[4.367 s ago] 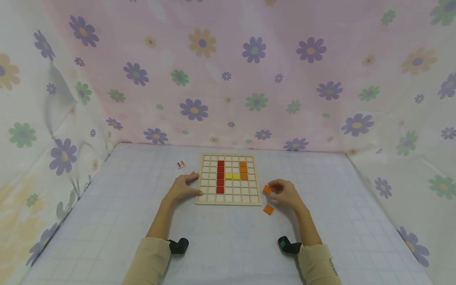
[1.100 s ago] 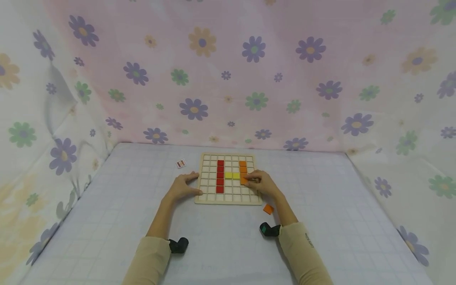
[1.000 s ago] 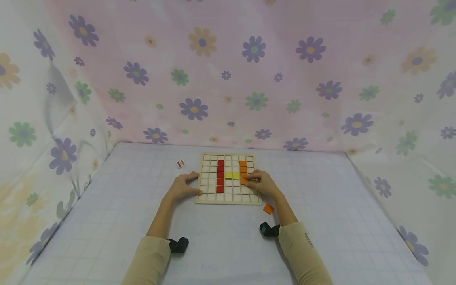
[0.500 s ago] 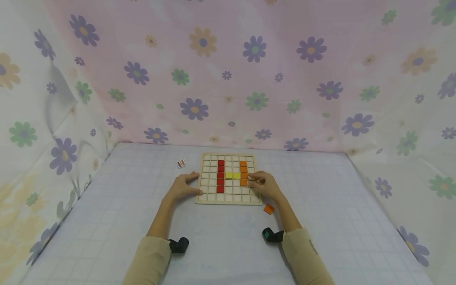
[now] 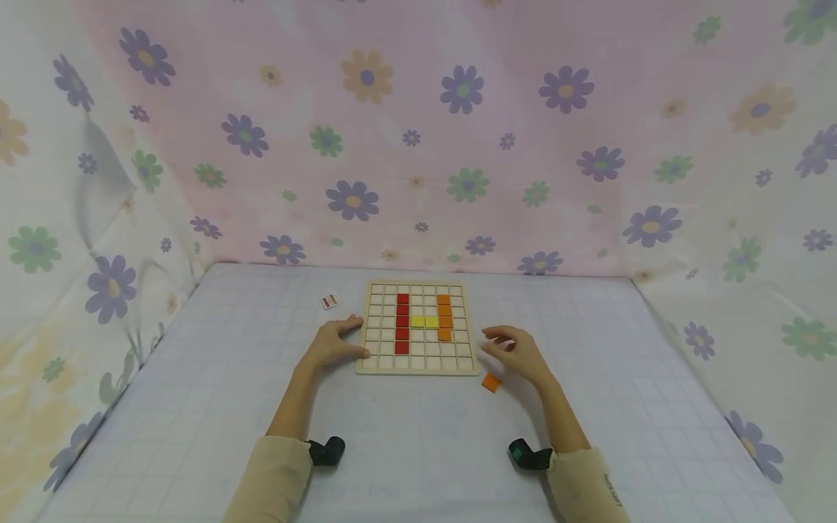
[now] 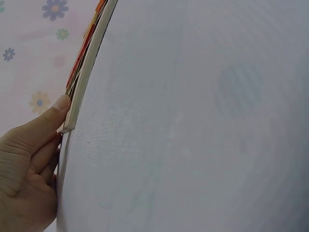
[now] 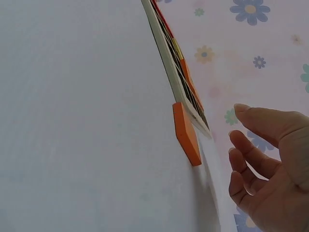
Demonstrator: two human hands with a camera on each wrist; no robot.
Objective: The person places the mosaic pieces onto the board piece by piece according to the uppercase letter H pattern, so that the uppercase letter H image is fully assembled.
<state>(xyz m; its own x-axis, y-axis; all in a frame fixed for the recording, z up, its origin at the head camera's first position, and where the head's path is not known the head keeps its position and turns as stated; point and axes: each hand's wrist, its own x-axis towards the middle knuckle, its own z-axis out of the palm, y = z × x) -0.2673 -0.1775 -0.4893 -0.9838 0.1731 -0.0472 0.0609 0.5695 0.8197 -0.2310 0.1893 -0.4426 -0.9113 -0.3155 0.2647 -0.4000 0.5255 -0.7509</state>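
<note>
A wooden grid board (image 5: 418,369) lies on the table in the head view. On it stand a column of several red tiles (image 5: 402,325), two yellow tiles (image 5: 424,322) and a column of several orange tiles (image 5: 445,317). My left hand (image 5: 331,342) rests against the board's left edge, thumb and fingers spread along it; the left wrist view shows the thumb (image 6: 48,121) touching the near corner. Right of the board, my right hand (image 5: 519,354) holds nothing, its fingers loosely bent. A loose orange tile (image 5: 491,382) lies just below it, also seen as an orange tile (image 7: 187,134) in the right wrist view.
A small patterned card (image 5: 330,300) lies left of the board's far corner. The pale table (image 5: 418,450) meets a flowered cloth (image 5: 418,145) at the back and sides. Black wrist cameras (image 5: 327,451) sit by both sleeves.
My right hand placed an orange tile at the near end of the orange column, let go of it and drew back right, off the board. The left hand stayed at the edge.
</note>
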